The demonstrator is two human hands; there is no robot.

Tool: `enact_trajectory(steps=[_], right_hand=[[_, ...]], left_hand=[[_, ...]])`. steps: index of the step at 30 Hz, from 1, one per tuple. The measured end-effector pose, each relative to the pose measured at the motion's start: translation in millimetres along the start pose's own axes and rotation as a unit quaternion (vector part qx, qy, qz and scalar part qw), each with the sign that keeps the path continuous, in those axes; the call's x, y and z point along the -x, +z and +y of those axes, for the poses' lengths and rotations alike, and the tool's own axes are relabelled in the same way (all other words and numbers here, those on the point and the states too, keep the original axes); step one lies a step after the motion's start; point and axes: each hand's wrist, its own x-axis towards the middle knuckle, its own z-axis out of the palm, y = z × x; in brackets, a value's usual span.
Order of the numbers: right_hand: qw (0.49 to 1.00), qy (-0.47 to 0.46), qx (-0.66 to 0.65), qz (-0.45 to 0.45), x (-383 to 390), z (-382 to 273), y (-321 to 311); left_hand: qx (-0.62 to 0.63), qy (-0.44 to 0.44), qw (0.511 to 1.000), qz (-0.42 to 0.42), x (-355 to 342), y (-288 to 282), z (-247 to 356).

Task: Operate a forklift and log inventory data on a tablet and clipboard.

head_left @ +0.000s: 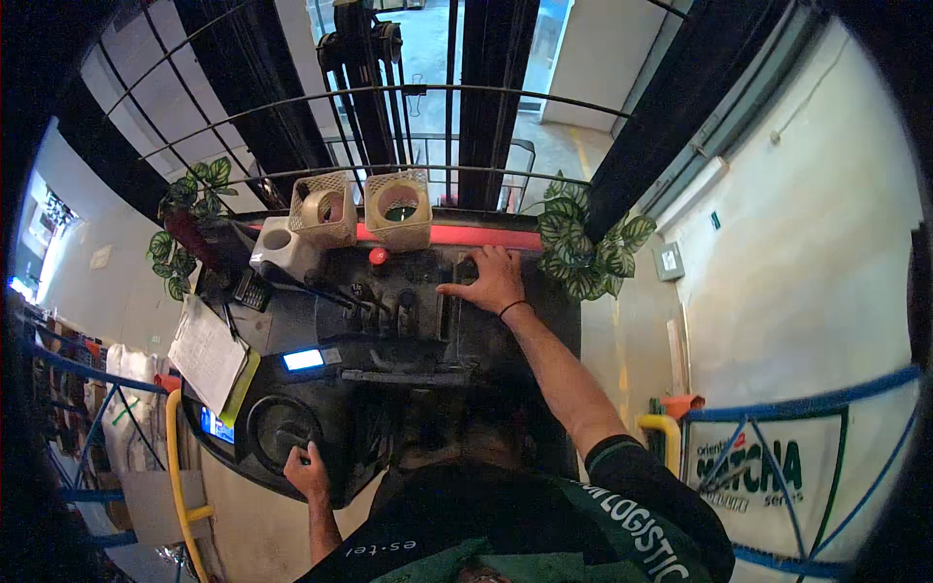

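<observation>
My left hand (307, 472) is closed at the near right rim of a small black steering wheel (255, 413), at the console's lower left. Its fingers are curled, and part of the grip is hidden. Farther up on the right, my right hand (494, 280) rests over a black control handle (468, 269), fingers bent round it and thumb stretched left. Several black levers (405, 313) stand left of that hand. A red knob (378, 256) sits behind them. The black console (292, 335) carries a small lit display (303, 360).
Two woven baskets (397, 233) with tape rolls and a white holder (282, 248) line the console's back. Papers (209, 352) lie at left. Leafy plants (573, 238) flank it. Ahead rise black mast beams (496, 107) behind a wire guard. Blue railings (807, 403) and yellow bars (177, 466) stand beside me.
</observation>
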Motion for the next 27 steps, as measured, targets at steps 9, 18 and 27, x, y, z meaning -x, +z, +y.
enact_trajectory(steps=[9,18,27], right_hand=[[0.999,-0.011,-0.030,-0.011,5,14,-4],[1.000,-0.017,-0.015,-0.012,7,21,0],[0.999,-0.032,-0.023,-0.006,-2,20,2]], left_hand=[[0.000,0.027,0.998,-0.048,-3,27,28],[-0.009,0.044,0.998,-0.039,-29,55,42],[0.009,0.015,1.000,-0.019,-65,75,45]])
